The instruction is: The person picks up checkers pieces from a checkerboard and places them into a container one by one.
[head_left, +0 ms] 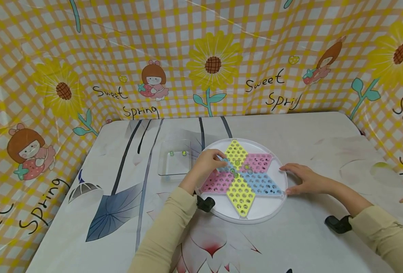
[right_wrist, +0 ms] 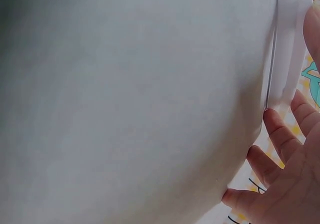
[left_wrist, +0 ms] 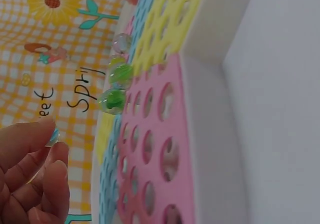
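Note:
A white round Chinese checkers board carries a star of yellow, pink and blue perforated points. My left hand is over its left side, near the upper-left blue point. Between thumb and fingertips it pinches a small clear marble with a blue tint, held beside the pink section in the left wrist view. Several marbles sit around the star's middle, among them a green one. At the board's right edge, my right hand rests spread fingertips against the rim.
Left of the board stands a clear plastic box with two marbles, a greenish one and a yellowish one. Black wrist mounts hang by both sleeves. A checked cloth with sunflowers walls the table's back and sides.

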### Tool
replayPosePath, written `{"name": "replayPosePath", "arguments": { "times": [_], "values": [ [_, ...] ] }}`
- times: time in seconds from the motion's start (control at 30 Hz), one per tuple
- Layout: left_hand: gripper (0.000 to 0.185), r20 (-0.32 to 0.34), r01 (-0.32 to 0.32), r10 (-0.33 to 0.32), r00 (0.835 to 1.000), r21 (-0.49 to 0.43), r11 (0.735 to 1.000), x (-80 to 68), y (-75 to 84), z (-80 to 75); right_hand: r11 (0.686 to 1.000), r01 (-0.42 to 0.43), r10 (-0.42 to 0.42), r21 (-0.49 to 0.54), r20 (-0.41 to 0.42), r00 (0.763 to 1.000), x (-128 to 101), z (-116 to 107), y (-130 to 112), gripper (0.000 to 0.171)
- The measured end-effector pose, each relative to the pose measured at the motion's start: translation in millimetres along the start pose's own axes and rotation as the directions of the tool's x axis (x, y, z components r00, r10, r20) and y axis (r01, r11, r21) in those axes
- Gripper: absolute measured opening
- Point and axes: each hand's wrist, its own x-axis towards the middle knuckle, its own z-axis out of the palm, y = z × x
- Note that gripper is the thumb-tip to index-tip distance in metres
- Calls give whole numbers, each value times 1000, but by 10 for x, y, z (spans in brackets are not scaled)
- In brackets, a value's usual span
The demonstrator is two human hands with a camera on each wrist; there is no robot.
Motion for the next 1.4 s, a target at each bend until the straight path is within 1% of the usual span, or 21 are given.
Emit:
{"name": "replayPosePath", "arguments": {
  "times": [0.03, 0.2, 0.4, 0.63, 0.97, 1.1, 1.2, 1.33, 1.4],
  "values": [
    [22, -3, -13, 13, 1000, 7, 1000, -1, 4, -18, 1000, 1, -1, 2, 0, 1000, -2, 0, 0, 69],
    [24, -4, -24, 24, 1000, -55, 998, -14, 22, -112, 1000, 4, -4, 0, -6, 1000, -3, 0, 1, 69],
    [25, -20, -7, 6, 1000, -76, 997, -56, 38, -215, 1000, 6, -6, -4, -10, 1000, -2, 1, 16, 69],
    [24, -41, -1, -4, 999, -127, 992, -87, 47, -312, 1000, 5, -5, -2, -6, 1000, -2, -4, 4, 69],
    [22, -84, -25, 11, 996, -163, 986, -147, 60, -447, 1000, 22, -22, -1, -16, 1000, -9, -11, -13, 67],
    [22, -102, -5, -12, 995, -165, 986, -167, 66, -503, 1000, 16, -16, 4, -11, 1000, -10, -14, -22, 67],
    [24, -106, 18, -37, 994, -181, 983, -183, 60, -549, 1000, -4, 4, 4, -3, 1000, -11, -15, -31, 68],
    [26, -129, 20, -47, 991, -205, 978, -209, 44, -614, 1000, -26, 26, 7, 6, 1000, -17, -17, -39, 70],
    [26, -152, 16, -48, 987, -204, 979, -223, 30, -645, 1000, -25, 25, 8, 5, 1000, -17, -18, -38, 70]
  ]
}}
